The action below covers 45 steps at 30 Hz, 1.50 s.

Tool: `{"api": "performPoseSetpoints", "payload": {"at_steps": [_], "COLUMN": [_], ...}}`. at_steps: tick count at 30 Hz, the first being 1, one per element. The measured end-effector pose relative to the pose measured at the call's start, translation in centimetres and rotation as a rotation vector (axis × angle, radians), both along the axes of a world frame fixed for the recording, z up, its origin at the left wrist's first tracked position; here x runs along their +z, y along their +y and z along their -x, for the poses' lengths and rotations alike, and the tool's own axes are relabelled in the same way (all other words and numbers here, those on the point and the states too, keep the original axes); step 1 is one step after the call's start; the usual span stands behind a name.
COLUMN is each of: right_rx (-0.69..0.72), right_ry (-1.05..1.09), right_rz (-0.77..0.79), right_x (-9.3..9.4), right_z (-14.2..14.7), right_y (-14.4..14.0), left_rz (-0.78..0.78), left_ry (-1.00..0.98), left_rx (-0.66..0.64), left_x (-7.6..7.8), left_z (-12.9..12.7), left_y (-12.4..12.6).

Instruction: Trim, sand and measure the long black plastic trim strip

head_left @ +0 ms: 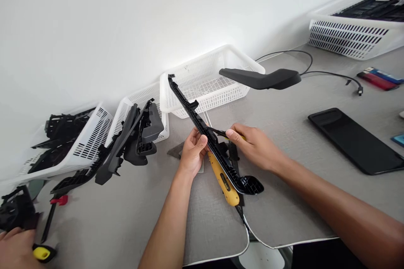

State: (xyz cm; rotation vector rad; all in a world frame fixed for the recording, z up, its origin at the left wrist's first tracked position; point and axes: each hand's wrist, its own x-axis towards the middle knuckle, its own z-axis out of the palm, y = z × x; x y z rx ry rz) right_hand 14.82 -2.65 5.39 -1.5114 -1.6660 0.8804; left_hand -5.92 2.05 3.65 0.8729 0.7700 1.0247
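My left hand (193, 151) is closed round the middle of a long black plastic trim piece (202, 126), thumb on top. The piece slants from the white basket down toward me, its ribbed inner side up and its broad curved end near me. My right hand (252, 145) is closed on a slim tool with a black front and a bit of yellow (243, 137); its tip meets the side of the trim piece, and its exact kind is hidden by my fingers. Under the trim piece lies a yellow corded tool handle (232, 196), partly covered.
A white basket (211, 103) stands ahead with a dark grey trim piece (277, 79) at its right. More baskets (91, 134) and dark parts (115, 157) are at left, beside another person's hand (17, 248). A black phone (356, 138), cable (334, 73) and another basket (350, 38) are at right.
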Motion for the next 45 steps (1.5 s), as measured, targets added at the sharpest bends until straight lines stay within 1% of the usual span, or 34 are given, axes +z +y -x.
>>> {"api": "performPoseSetpoints", "payload": {"at_steps": [2, 6, 11, 16, 21, 26, 31, 35, 40, 45], "right_rx": [0.008, -0.032, -0.032, -0.076, -0.009, -0.052, -0.013, -0.075, 0.023, 0.017], "right_ry": [0.001, -0.021, -0.023, -0.034, -0.001, -0.026, 0.0, -0.02, 0.007, 0.007], "right_rz": [0.001, -0.007, 0.001, -0.013, 0.001, 0.012, 0.005, -0.007, -0.025, -0.062], "right_x": [-0.05, -0.14, -0.2, -0.32, -0.06, -0.09, -0.16, -0.13, 0.48, 0.64], "right_z": [0.08, 0.14, 0.03, -0.26, -0.08, -0.02, -0.05, -0.19, -0.03, 0.19], "right_y": [-0.04, -0.03, 0.05, 0.14, 0.06, 0.05, 0.04, 0.05, -0.22, -0.38], "left_rz": [0.005, 0.01, 0.011, 0.002, 0.009, 0.01, 0.002, -0.008, 0.03, 0.04], "left_ry": [0.001, -0.007, -0.013, -0.017, -0.011, -0.002, 0.001, -0.007, -0.009, 0.037], "left_rx": [0.001, 0.007, 0.014, 0.015, 0.007, 0.011, 0.032, 0.055, 0.089, 0.068], "left_x": [0.0, 0.02, 0.0, -0.13, -0.01, 0.05, 0.0, 0.04, 0.01, 0.25], "left_z": [-0.01, -0.07, -0.11, -0.05, -0.09, -0.08, -0.13, -0.31, -0.41, -0.32], "left_y": [0.0, 0.04, 0.07, 0.07, 0.02, 0.0, -0.05, -0.06, -0.06, -0.33]}}
